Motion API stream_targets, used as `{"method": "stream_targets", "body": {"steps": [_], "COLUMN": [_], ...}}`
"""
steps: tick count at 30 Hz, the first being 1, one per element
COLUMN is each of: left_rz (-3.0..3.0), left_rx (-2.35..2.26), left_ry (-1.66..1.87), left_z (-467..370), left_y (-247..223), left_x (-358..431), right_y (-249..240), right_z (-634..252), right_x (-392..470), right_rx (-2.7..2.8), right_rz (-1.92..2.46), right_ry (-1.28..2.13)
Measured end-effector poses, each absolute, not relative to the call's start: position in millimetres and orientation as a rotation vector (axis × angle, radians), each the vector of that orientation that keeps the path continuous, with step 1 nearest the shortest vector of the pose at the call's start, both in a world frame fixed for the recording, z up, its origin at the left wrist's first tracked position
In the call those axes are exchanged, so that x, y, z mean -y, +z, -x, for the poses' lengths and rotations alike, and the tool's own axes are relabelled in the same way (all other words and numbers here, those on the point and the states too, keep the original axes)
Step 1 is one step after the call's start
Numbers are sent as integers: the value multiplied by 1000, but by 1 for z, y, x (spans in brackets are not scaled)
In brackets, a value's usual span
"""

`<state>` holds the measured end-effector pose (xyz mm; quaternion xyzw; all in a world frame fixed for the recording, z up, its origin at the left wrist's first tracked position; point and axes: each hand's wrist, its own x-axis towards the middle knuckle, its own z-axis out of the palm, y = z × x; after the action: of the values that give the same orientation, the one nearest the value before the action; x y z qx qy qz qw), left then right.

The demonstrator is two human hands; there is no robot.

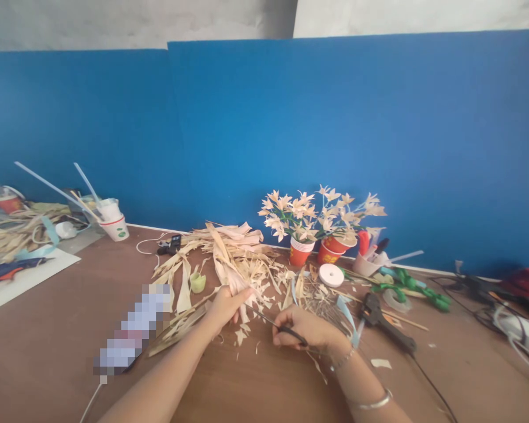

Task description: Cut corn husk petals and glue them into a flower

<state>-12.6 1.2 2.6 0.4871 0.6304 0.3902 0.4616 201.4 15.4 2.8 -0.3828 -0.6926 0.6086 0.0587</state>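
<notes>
My left hand is closed on a pale dried husk, whose upper part reaches back over a pile of similar husks. To its right, my right hand holds dark-handled scissors, fingers curled round the handles. The blades point left toward the husk by my left hand; whether they touch it is too small to tell. Small cut scraps lie on the table just below and between my hands.
Behind are red cups of pale flowers and a white tape roll. At right lie a black glue gun and green strands. A blurred-out object lies left, a white cup farther back. A blue partition stands behind.
</notes>
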Motion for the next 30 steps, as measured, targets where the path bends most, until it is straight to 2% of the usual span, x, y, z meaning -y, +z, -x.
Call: {"method": "stream_targets", "body": {"steps": [5, 9, 13, 16, 18, 22, 26, 30], "left_rz": [-1148, -1018, -1094, -1245, -1337, -1383, -1414, -1760], "left_rx": [-1542, -1516, -1602, -1755, -1852, -2072, -2258, -2163], "left_ry": [1038, 1289, 1373, 1300, 1216, 1119, 1179, 1299], "left_z": [14, 18, 28, 36, 40, 44, 43, 36], "left_y": [1, -3, -10, -12, -10, -5, -4, -1], "left_x": [-3, -11, -19, -21, -21, -20, -19, -11], "right_y": [5, 9, 17, 26, 31, 32, 26, 23], "right_z": [-203, -201, -197, -197, -198, -195, -189, -186], "right_x": [-14, -15, -16, -14, -10, -5, -3, -3], "right_rx": [2023, 1903, 1947, 2121, 2223, 2306, 2325, 2323], "right_rz": [1211, 1182, 1477, 1689, 1774, 1967, 2104, 2118], "right_ry": [1901, 1878, 1437, 905, 689, 575, 417, 388]}}
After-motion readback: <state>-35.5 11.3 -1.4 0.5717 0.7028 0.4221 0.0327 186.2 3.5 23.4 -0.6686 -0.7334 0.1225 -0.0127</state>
